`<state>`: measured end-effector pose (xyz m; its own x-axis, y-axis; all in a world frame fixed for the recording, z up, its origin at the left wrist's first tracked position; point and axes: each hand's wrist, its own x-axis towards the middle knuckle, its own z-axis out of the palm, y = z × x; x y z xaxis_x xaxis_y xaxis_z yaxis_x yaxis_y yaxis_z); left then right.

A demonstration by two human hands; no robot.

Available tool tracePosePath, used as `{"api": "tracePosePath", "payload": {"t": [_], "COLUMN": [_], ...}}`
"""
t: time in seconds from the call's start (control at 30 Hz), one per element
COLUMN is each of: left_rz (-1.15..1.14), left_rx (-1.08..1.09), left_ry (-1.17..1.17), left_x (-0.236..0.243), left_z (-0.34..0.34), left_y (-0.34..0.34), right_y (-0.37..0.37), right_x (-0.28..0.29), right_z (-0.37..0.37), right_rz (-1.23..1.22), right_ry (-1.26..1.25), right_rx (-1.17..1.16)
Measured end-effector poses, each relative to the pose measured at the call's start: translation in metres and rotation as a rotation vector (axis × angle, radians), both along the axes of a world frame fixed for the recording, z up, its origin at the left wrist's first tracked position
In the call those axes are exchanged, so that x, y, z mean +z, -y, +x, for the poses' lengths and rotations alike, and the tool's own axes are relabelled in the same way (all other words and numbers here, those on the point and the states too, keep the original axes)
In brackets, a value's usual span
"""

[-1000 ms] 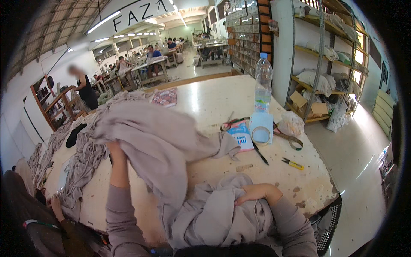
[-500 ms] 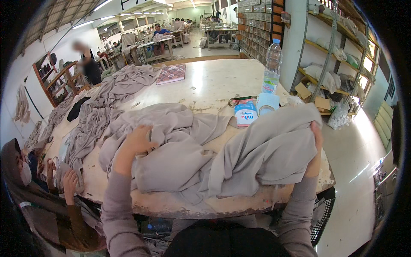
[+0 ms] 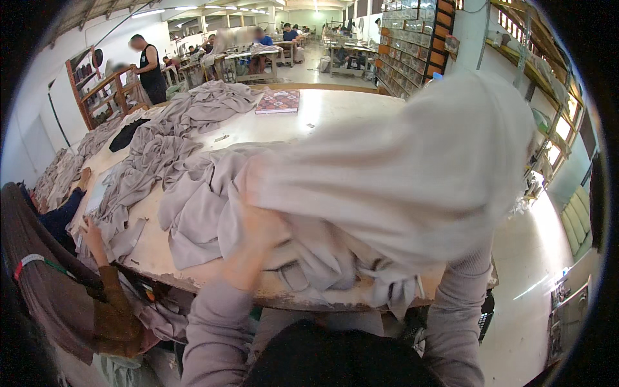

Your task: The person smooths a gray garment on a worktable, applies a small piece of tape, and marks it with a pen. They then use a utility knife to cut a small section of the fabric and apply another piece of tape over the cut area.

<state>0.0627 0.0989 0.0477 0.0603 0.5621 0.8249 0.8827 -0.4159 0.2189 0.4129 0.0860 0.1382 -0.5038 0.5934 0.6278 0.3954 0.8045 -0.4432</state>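
A large piece of plain grey-beige fabric (image 3: 400, 174) is raised off the table at the right and smeared by motion. My left hand (image 3: 258, 229) is at its near left side, closed on the cloth, with the fingers blurred. Behind the raised part my right hand is hidden; only its sleeved forearm shows, and the cloth hangs lifted from there. Lower folds (image 3: 322, 261) dangle by the table's near edge. More of the same fabric (image 3: 200, 213) lies crumpled beside my left hand.
Heaped fabric (image 3: 193, 106) runs along the table's (image 3: 329, 119) left side, with a black cloth (image 3: 129, 135) on it. A patterned book (image 3: 277, 101) lies at the far end. At left sits a co-worker (image 3: 51, 284); shelves (image 3: 548, 84) stand at right.
The fabric has swung up and widened at the right, covering my right hand, the bottle and the packet. My left hand has moved right and nearer. The view has shifted slightly.
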Motion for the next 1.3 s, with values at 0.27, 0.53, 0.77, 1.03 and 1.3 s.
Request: {"api": "tracePosePath", "payload": {"t": [0.27,0.53,0.77,1.03,1.3], "left_rz": [-0.519,-0.668,-0.631,-0.325,-0.653], "left_rx": [0.097,-0.221,-0.181,-0.050,-0.194], "left_ry": [-0.166,-0.072,0.072,0.146,-0.364], "left_x": [-0.013,-0.012,0.022,0.046,-0.029], "left_z": [-0.163,-0.026,-0.062,-0.074,-0.031], "left_y": [0.042,0.042,0.028,-0.021,0.023], "right_y": [0.005,-0.003,0.015,-0.043,0.001], "right_x": [-0.063,-0.114,-0.059,-0.044,-0.117], "right_z": [0.039,-0.024,0.007,-0.005,-0.032], "right_rz": [-0.605,-0.331,-0.650,-0.170,-0.265], "right_ry": [0.428,0.130,-0.266,-0.127,0.218], "right_rx": [-0.511,-0.410,-0.443,-0.677,-0.400]}}
